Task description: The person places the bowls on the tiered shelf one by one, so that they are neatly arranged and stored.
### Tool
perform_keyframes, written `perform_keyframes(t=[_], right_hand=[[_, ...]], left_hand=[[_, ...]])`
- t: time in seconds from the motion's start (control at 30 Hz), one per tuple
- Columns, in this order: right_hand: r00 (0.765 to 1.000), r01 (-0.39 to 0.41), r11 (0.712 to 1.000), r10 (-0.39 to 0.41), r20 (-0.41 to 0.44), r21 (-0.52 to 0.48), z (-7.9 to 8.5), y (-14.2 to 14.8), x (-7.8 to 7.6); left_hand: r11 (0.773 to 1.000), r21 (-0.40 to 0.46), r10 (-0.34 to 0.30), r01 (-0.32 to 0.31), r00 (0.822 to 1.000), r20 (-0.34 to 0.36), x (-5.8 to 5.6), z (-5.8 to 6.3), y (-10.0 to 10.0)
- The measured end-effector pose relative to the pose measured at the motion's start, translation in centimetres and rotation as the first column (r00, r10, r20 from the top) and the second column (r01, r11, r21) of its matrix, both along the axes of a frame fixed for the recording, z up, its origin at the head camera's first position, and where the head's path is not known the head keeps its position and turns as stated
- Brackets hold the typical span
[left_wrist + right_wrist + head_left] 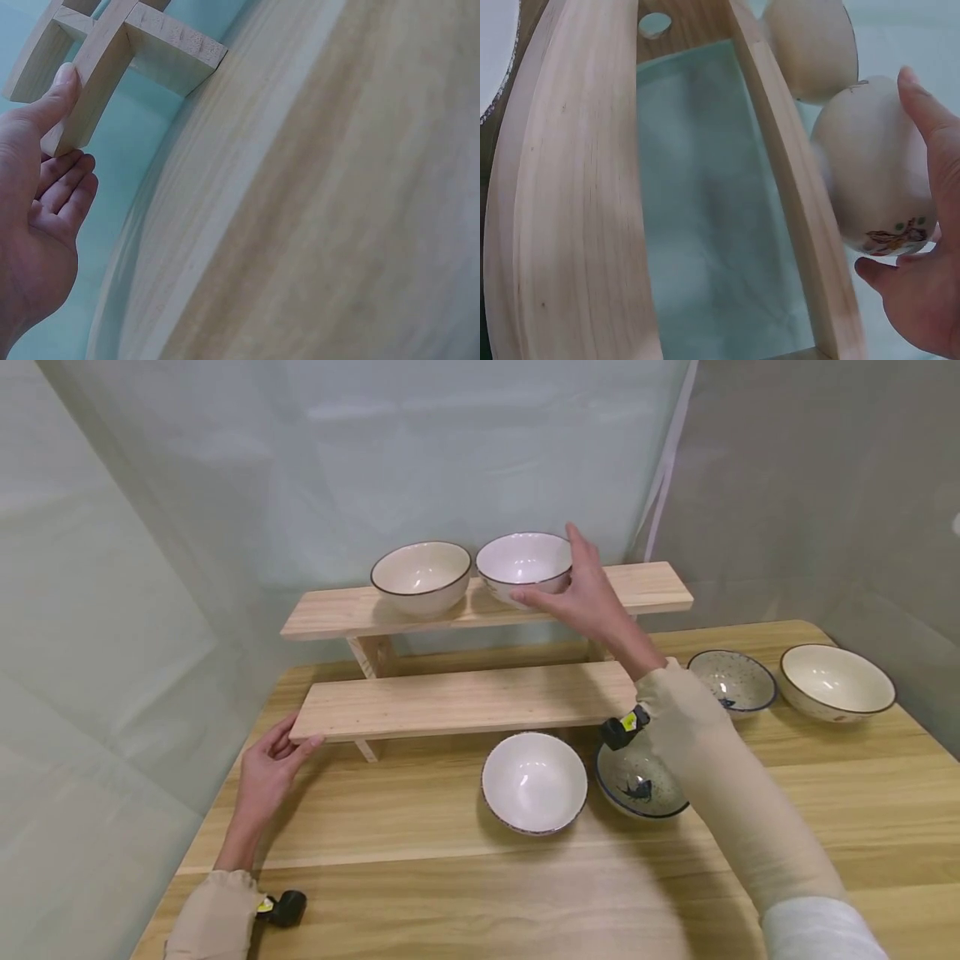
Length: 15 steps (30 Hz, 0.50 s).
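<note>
My right hand [581, 589] spans the right side of a white bowl [521, 560] with a dark rim, thumb at its front and fingers along the far side. This bowl is at the top shelf board [652, 587], close beside a cream bowl [423, 572]. In the right wrist view, a flower print shows on the outside of the held bowl [877, 172]. My left hand [266, 772] grips the left end of the lower shelf board [450, 702]. From the left wrist, the thumb lies against the wooden board [97, 90], with curled fingers beneath its end.
In front of the two-step wooden stand sit a white bowl [534, 783] and a speckled bowl [645, 781], partly hidden by my right sleeve. Farther right on the wooden table [375, 893] are another speckled bowl [731, 681] and a wide cream bowl [836, 681]. Pale sheeting [450, 452] hangs behind.
</note>
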State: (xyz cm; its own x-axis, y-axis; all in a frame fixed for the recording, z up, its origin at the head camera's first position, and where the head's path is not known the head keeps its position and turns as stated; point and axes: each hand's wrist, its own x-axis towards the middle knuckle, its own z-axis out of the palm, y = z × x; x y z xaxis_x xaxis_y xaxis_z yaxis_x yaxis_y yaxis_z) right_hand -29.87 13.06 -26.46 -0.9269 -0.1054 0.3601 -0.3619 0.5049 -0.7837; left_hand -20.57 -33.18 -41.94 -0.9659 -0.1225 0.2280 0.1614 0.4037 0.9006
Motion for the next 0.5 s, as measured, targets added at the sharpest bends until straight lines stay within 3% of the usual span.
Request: perform_keyframes(t=[0.3, 0.5], right_hand=[[0.999, 0.004, 1.0, -0.004, -0.034, 0.002, 0.9, 1.7, 2.4], [0.998, -0.016, 0.999, 0.013, -0.069, -0.035, 0.3, 3.6, 4.4]], left_hand=[[1.0, 0.005, 0.005, -0.005, 1.0, 0.006, 0.0, 0.1, 0.1], [1.0, 0.003, 0.006, -0.006, 1.0, 0.007, -0.1, 0.2, 0.3]])
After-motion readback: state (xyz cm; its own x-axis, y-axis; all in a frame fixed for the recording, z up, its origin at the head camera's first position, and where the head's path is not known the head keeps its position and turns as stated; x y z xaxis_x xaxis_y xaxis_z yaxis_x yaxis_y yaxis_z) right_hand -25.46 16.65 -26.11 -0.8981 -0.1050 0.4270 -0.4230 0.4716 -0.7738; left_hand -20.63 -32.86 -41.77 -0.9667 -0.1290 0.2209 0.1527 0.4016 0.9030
